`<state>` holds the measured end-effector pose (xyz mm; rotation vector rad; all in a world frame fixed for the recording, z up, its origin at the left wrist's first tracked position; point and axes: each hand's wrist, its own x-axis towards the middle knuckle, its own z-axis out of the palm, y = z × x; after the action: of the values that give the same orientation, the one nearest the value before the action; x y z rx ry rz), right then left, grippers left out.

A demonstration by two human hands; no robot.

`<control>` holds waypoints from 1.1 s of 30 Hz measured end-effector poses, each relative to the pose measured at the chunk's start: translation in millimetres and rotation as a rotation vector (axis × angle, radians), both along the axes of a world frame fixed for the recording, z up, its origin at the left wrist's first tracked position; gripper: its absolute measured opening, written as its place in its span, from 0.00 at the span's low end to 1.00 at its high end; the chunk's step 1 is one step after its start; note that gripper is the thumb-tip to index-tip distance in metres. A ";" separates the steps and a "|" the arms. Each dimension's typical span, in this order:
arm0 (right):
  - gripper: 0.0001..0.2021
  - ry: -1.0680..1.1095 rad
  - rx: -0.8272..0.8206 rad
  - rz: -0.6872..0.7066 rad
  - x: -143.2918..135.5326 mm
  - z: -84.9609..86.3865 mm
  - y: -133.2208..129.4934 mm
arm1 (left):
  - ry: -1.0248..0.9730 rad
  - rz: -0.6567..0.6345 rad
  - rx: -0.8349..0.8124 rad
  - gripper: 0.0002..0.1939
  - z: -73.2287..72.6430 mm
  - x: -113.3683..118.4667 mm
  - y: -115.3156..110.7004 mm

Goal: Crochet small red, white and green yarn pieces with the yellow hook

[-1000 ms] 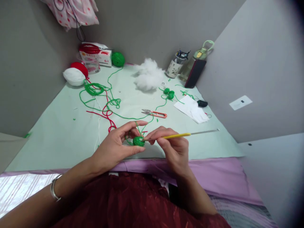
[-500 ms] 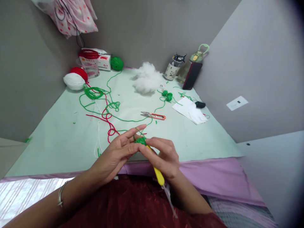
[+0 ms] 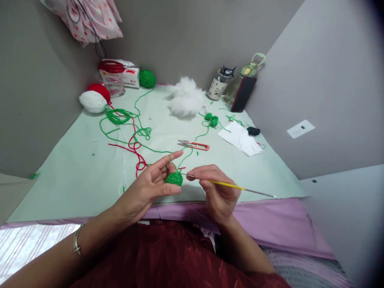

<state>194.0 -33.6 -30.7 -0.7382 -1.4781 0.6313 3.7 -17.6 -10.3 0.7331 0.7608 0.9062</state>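
A small rounded piece of green crochet (image 3: 174,179) is pinched between the thumb and fingers of my left hand (image 3: 150,187). Green yarn runs over that hand's raised index finger. In my right hand (image 3: 220,190) is a crochet hook (image 3: 229,185) with a yellow grip and metal ends, held like a pen and lying nearly level. Its thin left tip meets the upper right edge of the crochet piece; the exact stitch is too small to make out. Thread snips (image 3: 193,145) with orange handles lie on the table beyond my hands.
Tangled green yarn (image 3: 118,117) and red yarn (image 3: 135,146) spread over the left of the table. White stuffing (image 3: 186,98), a pen cup (image 3: 218,86), a bottle (image 3: 249,71) and a phone (image 3: 243,95) stand at the back. Small green crochet balls (image 3: 213,121) and white paper (image 3: 239,138) lie right.
My right hand has moved right and turned, so the hook has swung from pointing steeply down to nearly level. The crochet piece has shifted slightly left and shows more fully.
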 end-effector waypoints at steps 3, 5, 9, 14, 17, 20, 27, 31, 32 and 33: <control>0.08 0.074 -0.086 0.055 4.4 2.4 2.2 | -0.035 -0.079 0.002 0.31 0.2 -4.1 2.7; 0.07 0.129 -0.141 0.098 6.1 3.6 4.4 | -0.071 -0.146 -0.001 0.27 1.2 -6.2 5.0; 0.07 0.206 -0.222 0.176 7.6 3.8 7.8 | -0.127 -0.214 0.005 0.24 1.2 -7.8 8.7; 0.05 0.248 -0.296 0.223 6.1 2.8 7.8 | -0.139 -0.257 -0.015 0.23 -4.8 -8.6 10.1; 0.05 0.267 -0.333 0.229 3.4 3.4 7.8 | -0.157 -0.269 -0.029 0.23 -6.9 -8.8 9.9; 0.07 0.321 -0.394 0.231 0.9 5.3 8.5 | -0.137 -0.252 -0.002 0.21 -6.5 -9.0 9.7; 0.10 0.446 -0.552 0.174 1.9 11.4 7.0 | 0.045 -0.145 0.181 0.23 -8.7 -10.4 8.2; 0.10 0.512 -0.633 0.217 -1.2 13.7 7.4 | 0.048 -0.153 0.214 0.23 -11.6 -8.6 7.4; 0.10 0.521 -0.648 0.225 -2.5 13.9 7.9 | 0.045 -0.155 0.220 0.23 -12.4 -7.9 7.5; 0.11 0.527 -0.664 0.230 -3.9 14.0 8.5 | 0.043 -0.156 0.223 0.23 -13.1 -7.2 7.6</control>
<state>190.1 -25.2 -16.7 -0.8176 -0.8580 1.4131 -3.5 -10.0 -23.4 0.9972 0.6363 0.8430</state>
